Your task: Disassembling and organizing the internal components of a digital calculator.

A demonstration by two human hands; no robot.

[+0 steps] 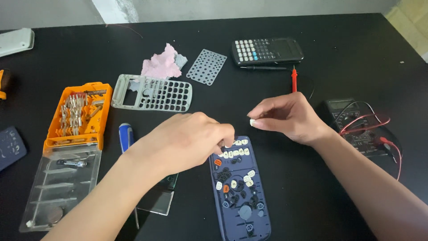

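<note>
Both hands (187, 140) at calc shell (240, 192)

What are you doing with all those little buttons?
A person is working on a taken-apart calculator on a black table. The left hand reaches down to the loose keys lying in the dark blue calculator shell. The right hand pinches one small white key just above it. A grey calculator front, an orange bit set, a whole calculator and a multimeter lie around.
</note>
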